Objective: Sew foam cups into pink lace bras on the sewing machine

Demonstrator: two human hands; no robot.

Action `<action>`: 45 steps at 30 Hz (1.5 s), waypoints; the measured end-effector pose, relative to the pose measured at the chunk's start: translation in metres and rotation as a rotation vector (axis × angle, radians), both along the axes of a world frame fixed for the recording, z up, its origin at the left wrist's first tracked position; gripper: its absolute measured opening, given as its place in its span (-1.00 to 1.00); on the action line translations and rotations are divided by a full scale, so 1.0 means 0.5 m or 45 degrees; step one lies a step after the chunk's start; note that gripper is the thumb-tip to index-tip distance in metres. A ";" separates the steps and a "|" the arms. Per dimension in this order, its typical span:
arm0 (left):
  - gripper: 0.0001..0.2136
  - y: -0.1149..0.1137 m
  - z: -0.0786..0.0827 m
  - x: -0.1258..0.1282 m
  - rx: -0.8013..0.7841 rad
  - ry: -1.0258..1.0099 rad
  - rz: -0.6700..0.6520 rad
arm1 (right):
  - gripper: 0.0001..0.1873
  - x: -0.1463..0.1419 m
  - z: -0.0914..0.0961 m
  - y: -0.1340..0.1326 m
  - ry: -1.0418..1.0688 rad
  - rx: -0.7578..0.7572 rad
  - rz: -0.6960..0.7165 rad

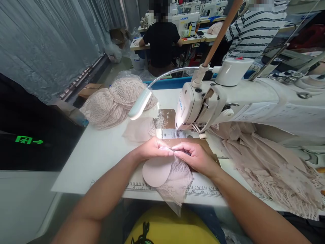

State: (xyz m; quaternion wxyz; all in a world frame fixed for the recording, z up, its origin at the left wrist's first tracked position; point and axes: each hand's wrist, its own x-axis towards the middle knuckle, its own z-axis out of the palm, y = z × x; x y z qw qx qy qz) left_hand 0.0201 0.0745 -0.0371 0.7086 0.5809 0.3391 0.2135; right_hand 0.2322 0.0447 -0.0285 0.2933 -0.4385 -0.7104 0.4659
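My left hand (pixel 154 149) and my right hand (pixel 194 156) meet in front of the sewing machine, fingers pinched on the top edge of a pale pink lace piece (pixel 179 176). A smooth rounded cup (pixel 156 172) in the same pink hangs with it below my left hand. The lace drapes over the table's front edge. A thin dark thing (pixel 186 152) shows between my right fingers; its kind cannot be made out. Just beyond my hands are the machine's needle plate (pixel 169 133) and a flat sheer pink piece (pixel 138 129).
The white sewing machine (pixel 188 101) stands at right, with a lamp (pixel 140 103) on a bent neck. Lace bundles (pixel 101 108) lie back left; pink lace garments (pixel 264 156) heap at right. A ruler strip (pixel 203 191) runs along the table front. Two people sit or stand beyond.
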 end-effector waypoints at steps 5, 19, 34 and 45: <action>-0.74 0.000 0.004 0.001 0.003 0.016 -0.002 | -0.79 0.010 -0.006 0.002 0.011 -0.005 0.017; -0.70 -0.003 0.003 0.011 0.123 0.094 -0.055 | -0.77 -0.017 -0.013 0.004 0.136 -0.126 -0.123; -0.63 0.025 0.044 -0.068 0.515 0.484 0.012 | -0.78 0.015 -0.018 0.006 -0.109 -0.113 -0.194; -0.68 0.002 0.081 -0.094 0.483 0.775 0.279 | -0.85 0.030 -0.015 0.012 -0.149 -0.194 -0.208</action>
